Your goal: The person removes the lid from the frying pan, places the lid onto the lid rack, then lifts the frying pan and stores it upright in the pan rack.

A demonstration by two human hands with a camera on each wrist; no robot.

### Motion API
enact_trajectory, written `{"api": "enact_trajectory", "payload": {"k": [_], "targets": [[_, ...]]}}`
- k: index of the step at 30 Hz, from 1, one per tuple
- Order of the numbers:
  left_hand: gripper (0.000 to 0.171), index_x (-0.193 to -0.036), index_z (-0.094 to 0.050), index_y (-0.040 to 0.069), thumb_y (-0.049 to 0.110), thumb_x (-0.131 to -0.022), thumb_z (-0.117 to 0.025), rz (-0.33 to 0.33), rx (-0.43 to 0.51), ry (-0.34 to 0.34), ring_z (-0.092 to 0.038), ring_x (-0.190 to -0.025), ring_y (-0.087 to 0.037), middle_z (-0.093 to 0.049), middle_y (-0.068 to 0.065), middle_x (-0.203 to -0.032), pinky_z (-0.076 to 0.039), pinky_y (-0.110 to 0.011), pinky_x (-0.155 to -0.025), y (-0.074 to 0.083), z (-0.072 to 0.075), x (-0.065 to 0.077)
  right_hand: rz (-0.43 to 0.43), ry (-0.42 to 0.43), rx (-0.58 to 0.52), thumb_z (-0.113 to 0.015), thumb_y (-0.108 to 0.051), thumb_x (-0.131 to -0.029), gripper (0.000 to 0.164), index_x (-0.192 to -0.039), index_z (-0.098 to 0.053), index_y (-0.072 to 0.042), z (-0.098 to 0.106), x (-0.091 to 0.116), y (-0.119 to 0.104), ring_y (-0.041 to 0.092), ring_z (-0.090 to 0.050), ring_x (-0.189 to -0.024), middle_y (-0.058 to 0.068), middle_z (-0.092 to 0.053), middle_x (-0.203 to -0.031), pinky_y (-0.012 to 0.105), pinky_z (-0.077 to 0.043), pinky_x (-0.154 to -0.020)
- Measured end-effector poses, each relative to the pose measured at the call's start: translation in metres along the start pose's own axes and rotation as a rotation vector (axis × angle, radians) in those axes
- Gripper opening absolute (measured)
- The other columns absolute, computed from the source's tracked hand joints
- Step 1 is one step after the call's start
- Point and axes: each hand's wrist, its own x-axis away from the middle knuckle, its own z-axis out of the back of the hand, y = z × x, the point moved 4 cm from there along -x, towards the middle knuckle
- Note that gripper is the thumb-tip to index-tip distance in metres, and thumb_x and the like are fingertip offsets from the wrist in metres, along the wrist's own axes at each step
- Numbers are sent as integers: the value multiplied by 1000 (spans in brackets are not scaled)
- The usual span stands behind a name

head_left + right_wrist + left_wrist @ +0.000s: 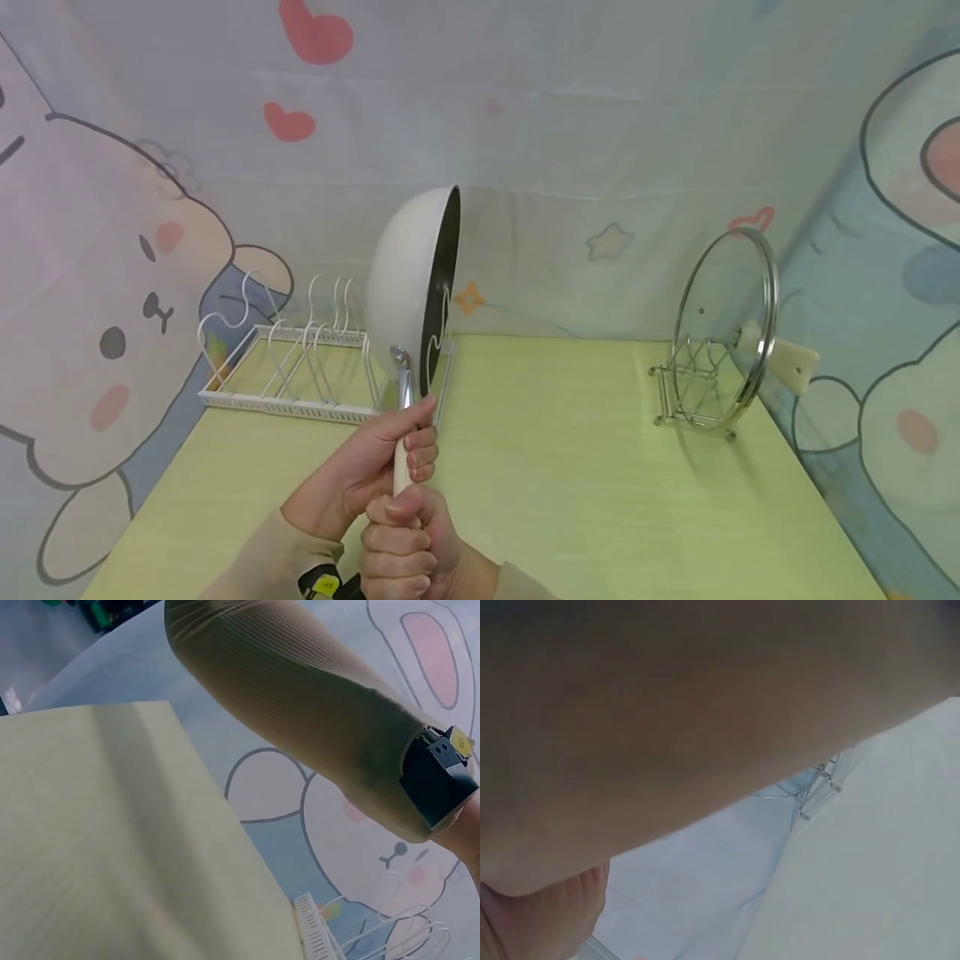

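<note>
A white frying pan (401,267) with a dark inside stands on edge in the air in the head view, its handle pointing down and its hollow side facing right. My left hand (375,454) grips the upper part of the pale handle (402,471), near the metal joint. Just below it, my right hand (408,542) is wrapped round the handle's lower end. Behind the pan, a white wire rack (292,408) is partly hidden by it. In the left wrist view a forearm or hand fills most of the picture, so the grip is not visible there.
On the right of the light green table (562,467), a glass lid (723,325) with a metal rim and a pale knob (787,362) stands upright in a small metal rack (690,400). A cartoon-printed curtain (555,167) hangs behind and at both sides.
</note>
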Motion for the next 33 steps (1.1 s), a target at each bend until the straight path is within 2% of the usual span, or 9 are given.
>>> {"api": "enact_trajectory", "payload": {"k": [9,20,28,33], "targets": [[43,-81,-50,20,33,-119,-36,26,-6,36,-57,-56,1,-51,15,-62,-48,-13,-57,-11,8,-1,-9,-13,-6,-58,-31,-103,51,-63,-29,-20,5,6,3,9,-19,-32,-7,-19,-42,22,-20,-37],[44,-80,-50,20,34,-119,-36,32,7,36,-56,-56,0,-50,15,-62,-48,-14,-57,-17,14,-3,2,-16,-20,-58,-30,-103,49,-64,-30,-20,11,10,6,8,-20,-33,-8,-20,-42,21,-20,-38],[44,-78,-50,21,35,-119,-37,59,38,55,-57,-56,1,-51,15,-62,-46,-12,-55,-23,19,-2,20,-8,-71,-57,-29,-104,48,-65,-31,-20,19,16,11,7,-21,-34,-8,-22,-44,20,-22,-39],[47,-76,-49,21,35,-119,-36,69,30,43,-57,-56,1,-51,15,-62,-47,-12,-56,-26,21,-2,14,-9,-80,-57,-30,-104,48,-64,-32,-20,24,19,13,7,-22,-35,-9,-23,-44,19,-23,-39]]}}
